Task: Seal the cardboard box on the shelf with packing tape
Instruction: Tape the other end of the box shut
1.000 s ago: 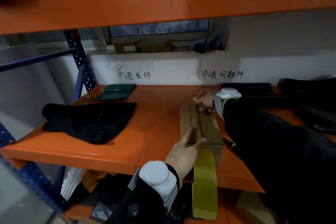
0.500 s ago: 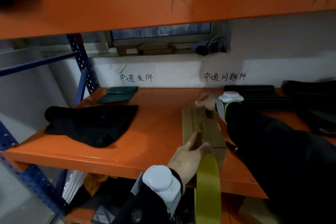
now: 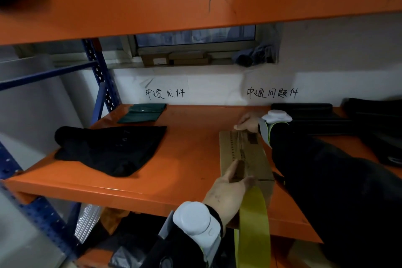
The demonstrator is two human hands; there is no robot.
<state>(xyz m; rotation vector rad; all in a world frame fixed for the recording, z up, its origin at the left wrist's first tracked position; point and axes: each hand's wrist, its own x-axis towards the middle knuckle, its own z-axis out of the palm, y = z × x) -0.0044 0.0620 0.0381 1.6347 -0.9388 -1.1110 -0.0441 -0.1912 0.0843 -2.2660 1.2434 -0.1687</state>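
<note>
1. Orange shelf [image 3: 191, 159]: the work surface. The cardboard box [image 3: 250, 159] lies on it right of centre, long axis running away from the person, near end at the shelf's front edge.
2. Black cloth [image 3: 108, 148]: lies on the shelf well apart to the left, out of the way.
3. Tape roll [image 3: 253, 224]: yellow, seen edge-on, hanging just past the box's near end. The left hand [image 3: 226, 189] appears to grip it, thumb laid on the box top; its other fingers are hidden behind the roll.
4. Right hand [image 3: 248, 122]: at the box's far end, fingertips pinching the tape's free end down at the edge.
5. Tape strip [image 3: 242, 148]: clear, stretched along the box top between the hands.
6. Risks, as judged:
   - Slack from the roll would let the strip wrinkle or wander off the seam.
   - An early release by the right hand would let the far end lift.
   - A hard pull on the roll could drag the light box off the front edge.
</note>
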